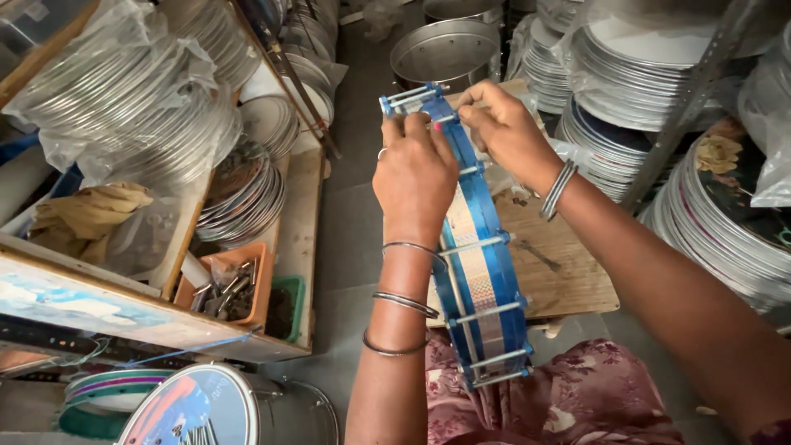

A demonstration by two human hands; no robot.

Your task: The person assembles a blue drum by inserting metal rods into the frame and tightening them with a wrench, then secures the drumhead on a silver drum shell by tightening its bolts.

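At the bottom of the frame, nearest the camera, the person's lap in a maroon flowered cloth is showing, and the lower end of a blue drum frame is resting against it. The frame is standing on its edge, running from the lower centre up to the upper centre of the frame, with thin metal rods crossing its rim. The left hand is gripping the upper part of the frame, its fingers closed around the rim. The right hand is just beside it at the top, its fingers pinching closed on a small part of the frame near a rod; what exactly they are pinching I cannot tell. Both wrists are wearing metal bangles. Under the frame a wooden desk is lying. At the lower left an orange tray is holding metal pieces. Stacks of metal hoops are filling the upper left.
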